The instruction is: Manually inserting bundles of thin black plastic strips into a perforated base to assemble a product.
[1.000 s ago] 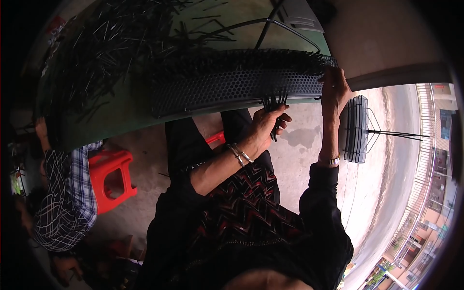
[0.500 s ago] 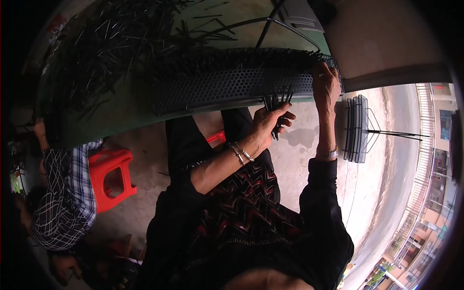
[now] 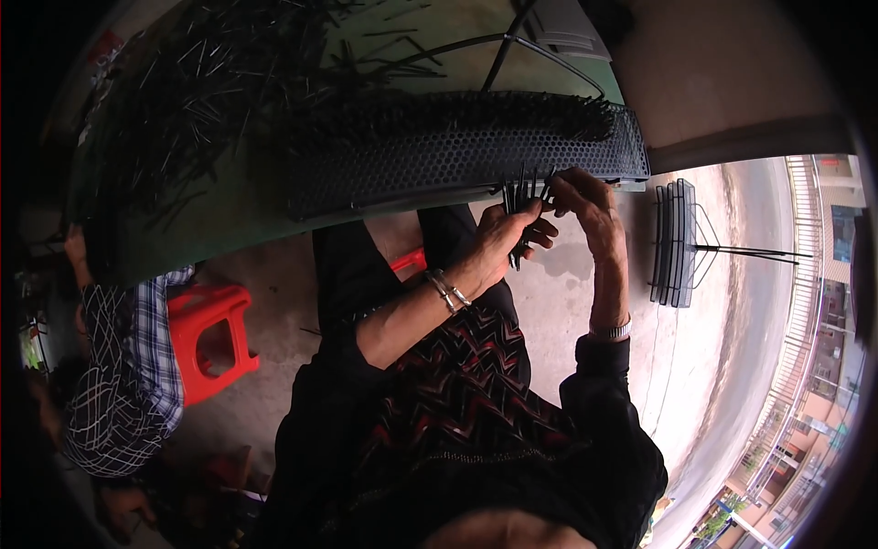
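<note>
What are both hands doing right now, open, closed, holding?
Left hand: closed around a bundle of thin black sticks.
Right hand: fingers curled at the bundle's top, pinching a stick; exact grip unclear.

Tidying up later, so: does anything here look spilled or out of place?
Yes. Loose thin black sticks lie scattered every way across the green table, not bundled. Behind the perforated black tray, the left hand holds a small bunch; the right hand picks at it.
</note>
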Available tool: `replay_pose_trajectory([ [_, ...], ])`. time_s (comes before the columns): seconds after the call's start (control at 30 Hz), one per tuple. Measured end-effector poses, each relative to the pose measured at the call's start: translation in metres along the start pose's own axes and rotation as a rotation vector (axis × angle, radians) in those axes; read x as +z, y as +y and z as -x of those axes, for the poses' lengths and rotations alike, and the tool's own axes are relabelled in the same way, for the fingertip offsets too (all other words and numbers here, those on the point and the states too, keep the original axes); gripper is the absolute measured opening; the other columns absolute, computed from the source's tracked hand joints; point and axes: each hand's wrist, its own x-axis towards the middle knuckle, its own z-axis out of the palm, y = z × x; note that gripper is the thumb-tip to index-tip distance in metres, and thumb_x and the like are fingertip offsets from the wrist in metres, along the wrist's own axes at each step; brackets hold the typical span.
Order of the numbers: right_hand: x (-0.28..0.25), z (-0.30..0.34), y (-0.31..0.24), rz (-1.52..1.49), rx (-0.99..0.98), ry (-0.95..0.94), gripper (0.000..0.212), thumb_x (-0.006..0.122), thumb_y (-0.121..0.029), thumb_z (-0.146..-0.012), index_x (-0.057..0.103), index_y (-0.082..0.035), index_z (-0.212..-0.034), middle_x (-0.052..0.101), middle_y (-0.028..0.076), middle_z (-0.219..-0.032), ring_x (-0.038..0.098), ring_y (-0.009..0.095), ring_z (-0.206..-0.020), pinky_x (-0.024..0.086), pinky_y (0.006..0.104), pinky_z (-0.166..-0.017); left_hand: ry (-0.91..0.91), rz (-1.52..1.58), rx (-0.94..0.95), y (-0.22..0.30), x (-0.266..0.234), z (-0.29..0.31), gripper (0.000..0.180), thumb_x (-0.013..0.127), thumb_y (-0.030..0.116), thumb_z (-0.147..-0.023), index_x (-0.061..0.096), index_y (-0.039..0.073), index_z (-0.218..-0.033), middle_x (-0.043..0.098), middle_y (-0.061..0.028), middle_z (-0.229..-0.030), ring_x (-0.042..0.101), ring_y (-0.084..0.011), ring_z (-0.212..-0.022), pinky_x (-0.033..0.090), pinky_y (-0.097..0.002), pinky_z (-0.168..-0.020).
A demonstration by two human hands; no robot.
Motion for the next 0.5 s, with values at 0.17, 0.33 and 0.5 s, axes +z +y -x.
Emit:
replay_pose_trajectory([
  [0.17, 0.003, 0.002, -0.007, -0.112, -0.019, 0.052, 0.024, 0.062, -0.024, -0.091, 0.063, 0.000, -0.092, 0.061, 0.004, -0.076, 0.056, 0.010, -0.068, 0.045, 0.0249, -0.064, -0.092, 0.001, -0.049, 0.002, -0.008, 0.001, 0.031, 0.056, 0.032, -0.095, 0.064, 0.003, -0.103, 0.065, -0.0064, -0.079, 0.058, -0.0113, -0.064, 0.036, -0.0222, -0.050],
  [0.33, -0.005, 0.003, 0.000, -0.176, -0.007, 0.021, 0.023, 0.062, -0.024, -0.091, 0.063, -0.001, -0.092, 0.063, 0.005, -0.077, 0.060, 0.011, -0.069, 0.049, 0.0259, -0.066, -0.133, 0.059, -0.113, -0.002, -0.010, -0.002, 0.028, 0.057, 0.029, -0.095, 0.064, 0.002, -0.099, 0.062, -0.0056, -0.072, 0.050, -0.0095, -0.057, 0.032, -0.0205, -0.045],
  [0.5, -0.010, 0.006, -0.010, -0.160, -0.006, 0.003, 0.021, 0.060, -0.021, -0.092, 0.062, -0.001, -0.096, 0.065, 0.007, -0.078, 0.063, 0.012, -0.071, 0.051, 0.0265, -0.070, -0.064, -0.014, -0.012, -0.004, -0.007, -0.005, 0.024, 0.058, 0.028, -0.094, 0.063, 0.004, -0.093, 0.061, -0.0036, -0.070, 0.048, -0.0072, -0.055, 0.032, -0.0205, -0.045],
])
